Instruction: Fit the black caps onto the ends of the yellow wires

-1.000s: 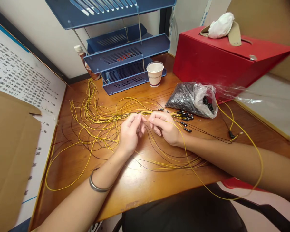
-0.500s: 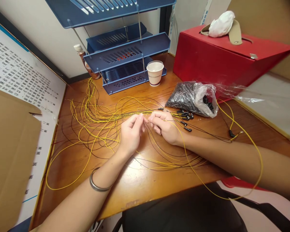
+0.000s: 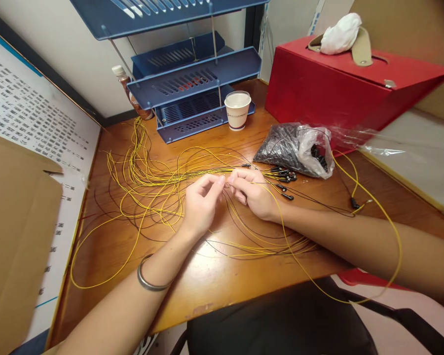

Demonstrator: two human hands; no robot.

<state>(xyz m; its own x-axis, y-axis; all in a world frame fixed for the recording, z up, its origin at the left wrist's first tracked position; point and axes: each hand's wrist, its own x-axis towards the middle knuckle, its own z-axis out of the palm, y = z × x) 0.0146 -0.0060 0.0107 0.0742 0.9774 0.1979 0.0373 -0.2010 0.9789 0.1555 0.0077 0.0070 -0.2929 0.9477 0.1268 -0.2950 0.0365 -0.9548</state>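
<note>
1. Left hand and right hand pinch one yellow wire between fingertips, mid-desk.
2. Plastic bag of black parts lies toward the right edge; paper cup near the back.
3. Front edge bare.

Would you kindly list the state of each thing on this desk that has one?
left hand: fingertips pinched on a thin wire
right hand: pinched on the same wire
yellow wires: loose, tangled across the desk
plastic bag: open, lying on its side, black parts inside
paper cup: upright, uncovered
bottle: upright, capped
red box: closed
</note>
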